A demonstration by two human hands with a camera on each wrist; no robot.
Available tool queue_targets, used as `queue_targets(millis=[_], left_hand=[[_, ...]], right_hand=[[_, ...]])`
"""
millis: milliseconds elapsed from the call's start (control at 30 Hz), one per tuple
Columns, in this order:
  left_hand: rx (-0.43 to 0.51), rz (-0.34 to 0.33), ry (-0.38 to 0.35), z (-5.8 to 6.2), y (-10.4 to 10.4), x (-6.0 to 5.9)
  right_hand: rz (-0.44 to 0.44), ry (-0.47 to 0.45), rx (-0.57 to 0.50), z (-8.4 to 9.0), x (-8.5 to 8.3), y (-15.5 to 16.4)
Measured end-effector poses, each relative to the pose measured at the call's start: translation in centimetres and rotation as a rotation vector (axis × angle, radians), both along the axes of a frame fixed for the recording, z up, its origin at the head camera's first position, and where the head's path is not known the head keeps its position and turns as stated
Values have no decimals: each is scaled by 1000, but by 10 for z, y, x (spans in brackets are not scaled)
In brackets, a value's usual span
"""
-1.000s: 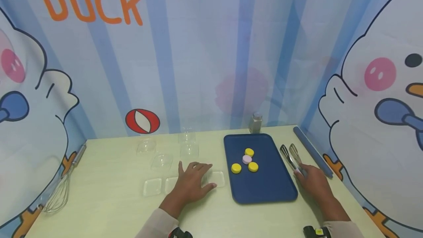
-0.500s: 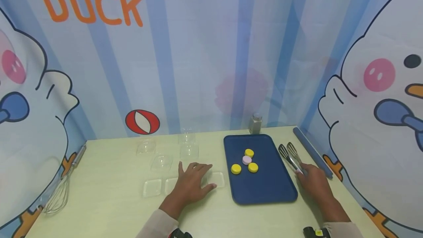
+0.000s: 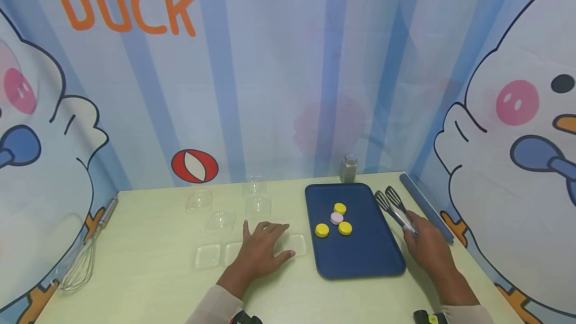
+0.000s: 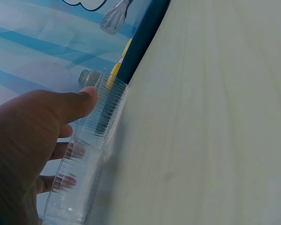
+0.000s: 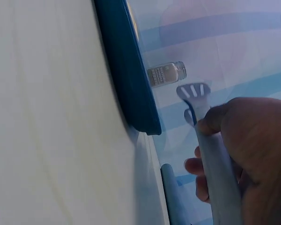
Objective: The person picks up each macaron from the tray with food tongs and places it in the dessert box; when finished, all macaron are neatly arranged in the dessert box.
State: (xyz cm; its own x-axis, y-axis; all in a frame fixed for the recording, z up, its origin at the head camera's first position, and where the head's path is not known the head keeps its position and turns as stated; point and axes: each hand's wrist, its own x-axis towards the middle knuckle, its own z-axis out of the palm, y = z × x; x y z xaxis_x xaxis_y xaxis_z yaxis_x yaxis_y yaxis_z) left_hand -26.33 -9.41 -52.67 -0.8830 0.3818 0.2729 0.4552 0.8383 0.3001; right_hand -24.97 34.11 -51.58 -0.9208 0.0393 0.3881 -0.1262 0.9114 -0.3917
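My right hand (image 3: pixel 427 246) grips a pair of metal tongs (image 3: pixel 397 210) beside the right edge of a blue tray (image 3: pixel 360 259). Their slotted heads point away and stand apart; in the right wrist view the thumb lies along the handle (image 5: pixel 215 168). On the tray sit several yellow macarons (image 3: pixel 321 230) and one pale pink macaron (image 3: pixel 336 218). My left hand (image 3: pixel 257 251) spreads its fingers over a row of clear plastic boxes (image 3: pixel 294 245), partly hiding them. In the left wrist view its thumb touches a ribbed clear box (image 4: pixel 103 112), with fingers behind.
Further clear plastic pieces (image 3: pixel 220 220) stand behind the left hand. A wire whisk (image 3: pixel 83 259) lies at the left edge. A small glass jar (image 3: pixel 348 169) stands behind the tray, and a blue-grey bar (image 3: pixel 426 208) lies along the right edge.
My right hand has raised the tongs and brought their heads left, closer to the tray. The left hand, boxes and macarons have stayed in place.
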Motion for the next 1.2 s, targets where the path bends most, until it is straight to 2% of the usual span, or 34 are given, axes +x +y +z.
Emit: queue_targets(millis=[200, 400, 867, 967, 1200], left_hand=[[-6, -3, 23, 0, 0, 0], [-12, -1, 15, 0, 0, 0], [-5, 2, 5, 1, 0, 1], [3, 3, -4, 1, 0, 1], [3, -1, 2, -1, 0, 0]], right_hand=[[30, 47, 20, 5, 4, -9], [56, 45, 49, 8, 9, -19], [166, 144, 60, 8, 11, -26], [184, 129, 49, 7, 11, -27], [184, 26, 51, 5, 11, -30]])
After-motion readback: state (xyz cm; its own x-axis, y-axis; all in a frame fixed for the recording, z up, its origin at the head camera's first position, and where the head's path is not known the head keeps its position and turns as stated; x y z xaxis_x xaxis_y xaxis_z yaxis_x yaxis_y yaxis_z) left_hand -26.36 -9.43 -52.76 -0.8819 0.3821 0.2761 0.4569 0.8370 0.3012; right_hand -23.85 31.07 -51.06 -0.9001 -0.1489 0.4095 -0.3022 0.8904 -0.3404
